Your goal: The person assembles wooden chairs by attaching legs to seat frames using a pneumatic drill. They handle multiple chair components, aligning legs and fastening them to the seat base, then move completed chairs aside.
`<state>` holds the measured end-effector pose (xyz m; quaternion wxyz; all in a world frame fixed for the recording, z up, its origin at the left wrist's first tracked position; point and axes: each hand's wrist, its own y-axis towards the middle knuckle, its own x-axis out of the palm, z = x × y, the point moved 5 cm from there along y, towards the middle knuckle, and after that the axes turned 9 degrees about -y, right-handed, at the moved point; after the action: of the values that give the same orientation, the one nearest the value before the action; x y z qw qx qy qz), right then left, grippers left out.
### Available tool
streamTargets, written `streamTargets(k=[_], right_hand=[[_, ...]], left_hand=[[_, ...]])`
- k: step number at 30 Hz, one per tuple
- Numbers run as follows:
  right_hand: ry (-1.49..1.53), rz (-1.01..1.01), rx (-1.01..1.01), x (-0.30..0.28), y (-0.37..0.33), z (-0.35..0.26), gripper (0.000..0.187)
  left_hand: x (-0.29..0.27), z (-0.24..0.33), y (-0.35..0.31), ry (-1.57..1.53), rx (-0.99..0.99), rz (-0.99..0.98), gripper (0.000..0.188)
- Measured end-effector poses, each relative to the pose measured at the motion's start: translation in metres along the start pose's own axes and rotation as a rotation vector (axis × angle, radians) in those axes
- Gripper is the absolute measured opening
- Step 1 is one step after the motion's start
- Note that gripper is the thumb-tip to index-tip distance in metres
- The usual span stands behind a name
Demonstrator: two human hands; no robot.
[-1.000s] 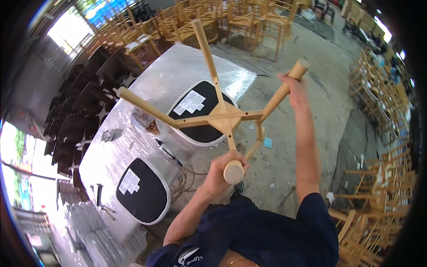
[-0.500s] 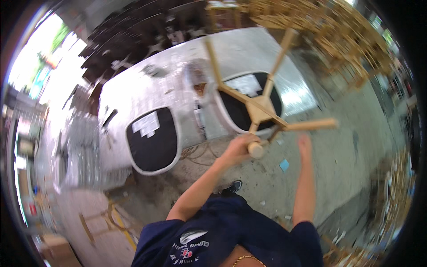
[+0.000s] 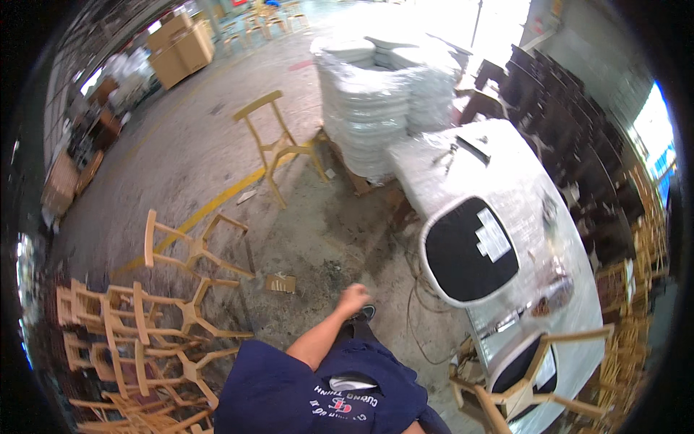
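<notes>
My left hand (image 3: 353,298) hangs in front of my body, over the floor and near my shoe (image 3: 365,313). It touches no furniture; motion blurs its fingers, so their pose is unclear. My right hand is out of view. At the lower right, an upside-down wooden chair frame (image 3: 517,398) with its legs up sits over a white-edged seat pad (image 3: 500,370) with a black underside. A second such pad (image 3: 471,249) lies black side up at the edge of the plastic-covered table (image 3: 520,163), with pale paper labels on it.
To the left stand several wooden chair frames (image 3: 191,311), some crowded together. One upright chair frame (image 3: 275,145) is farther off, by a yellow floor line. Wrapped stacks of seat pads (image 3: 369,108) rise beside the table. A cardboard piece (image 3: 280,283) and a cable (image 3: 410,318) lie on the floor.
My view has swung left, bringing the stacked chair frames into sight. My left hand has let go of the upside-down chair frame, now at the lower right. My right hand has left the view.
</notes>
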<state>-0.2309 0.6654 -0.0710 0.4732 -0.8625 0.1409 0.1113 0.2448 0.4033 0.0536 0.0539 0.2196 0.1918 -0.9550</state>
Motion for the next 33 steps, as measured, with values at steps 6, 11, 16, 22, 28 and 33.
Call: streamTargets(k=[6,11,16,22,28,33], right_hand=[[-0.252,-0.144,-0.019,0.013,0.034,-0.026,0.031],[0.078,-0.036,-0.127,-0.018,0.077,-0.123,0.028],[0.008,-0.265,-0.447,0.037,0.065,-0.144,0.034],[-0.702,-0.665,-0.399,0.111,-0.020,-0.007,0.017],[-1.095,-0.734,-0.279,0.129,-0.109,0.092,0.021],[-1.090,-0.538,-0.285,0.132,-0.154,0.103,0.029]], left_hand=[[-0.185,-0.188,-0.154,-0.215,-0.656,0.563,0.020],[-0.160,-0.271,-0.346,-0.428,-0.803,0.878,0.018],[-0.026,-0.314,-0.535,-0.137,-1.089,0.495,0.032],[0.141,-0.324,-0.693,-0.683,-1.176,0.004,0.023],[0.075,-0.403,-0.802,-0.698,-0.999,0.752,0.026],[-0.068,-0.505,-0.890,-0.279,-1.119,0.850,0.039]])
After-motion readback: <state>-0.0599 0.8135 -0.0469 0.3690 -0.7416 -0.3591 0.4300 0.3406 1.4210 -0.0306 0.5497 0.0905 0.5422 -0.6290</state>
